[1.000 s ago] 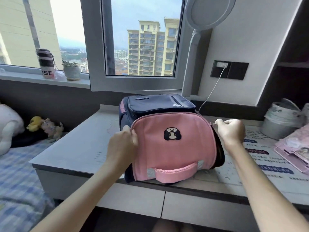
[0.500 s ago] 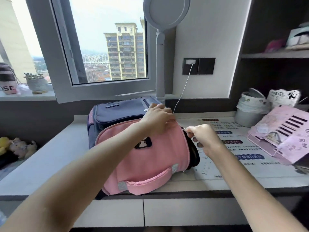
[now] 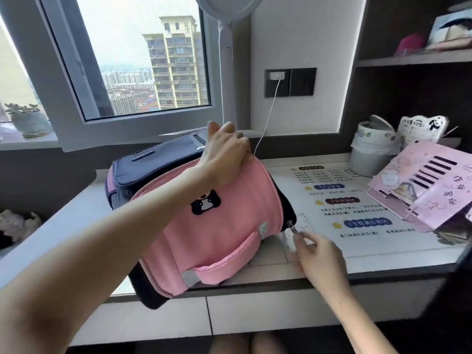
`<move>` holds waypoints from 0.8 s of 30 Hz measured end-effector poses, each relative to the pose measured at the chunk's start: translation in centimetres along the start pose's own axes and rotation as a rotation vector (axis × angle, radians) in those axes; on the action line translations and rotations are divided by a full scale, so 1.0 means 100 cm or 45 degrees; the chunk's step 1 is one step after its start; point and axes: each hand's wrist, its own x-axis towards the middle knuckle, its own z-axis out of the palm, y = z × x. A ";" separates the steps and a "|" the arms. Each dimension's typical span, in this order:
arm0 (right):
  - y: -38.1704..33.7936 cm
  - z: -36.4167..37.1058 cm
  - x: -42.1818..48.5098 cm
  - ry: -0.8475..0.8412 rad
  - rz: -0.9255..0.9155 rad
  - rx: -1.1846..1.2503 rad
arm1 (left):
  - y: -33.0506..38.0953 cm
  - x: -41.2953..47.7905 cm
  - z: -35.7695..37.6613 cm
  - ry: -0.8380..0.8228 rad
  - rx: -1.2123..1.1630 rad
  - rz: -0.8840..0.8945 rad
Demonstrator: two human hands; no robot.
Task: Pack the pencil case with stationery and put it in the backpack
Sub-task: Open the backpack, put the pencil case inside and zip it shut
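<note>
My left hand [image 3: 224, 152] clamped on backpack [image 3: 204, 226] top edge – bracing it; right hand [image 3: 310, 247] pinching zipper pull [image 3: 291, 224] at backpack's lower right corner – likely zipping it

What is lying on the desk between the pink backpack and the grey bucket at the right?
In the head view, only a printed sheet lies between the backpack and the bucket; nothing stands on that stretch.

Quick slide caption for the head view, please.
Left hand steadies the pink backpack on the desk while right hand pinches its zipper pull.
</note>
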 end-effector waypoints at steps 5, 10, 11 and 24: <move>-0.059 0.016 -0.026 -0.458 -0.131 0.614 | -0.004 0.009 -0.039 0.130 0.000 -0.198; -0.090 0.030 0.001 -0.205 -0.494 0.365 | -0.011 -0.011 -0.086 0.351 0.036 -0.392; -0.100 0.026 0.011 -0.197 -0.539 0.411 | -0.020 -0.015 -0.096 0.394 0.024 -0.459; -0.215 0.098 0.010 0.169 -1.081 -0.317 | -0.219 -0.041 -0.165 0.715 -0.079 -1.593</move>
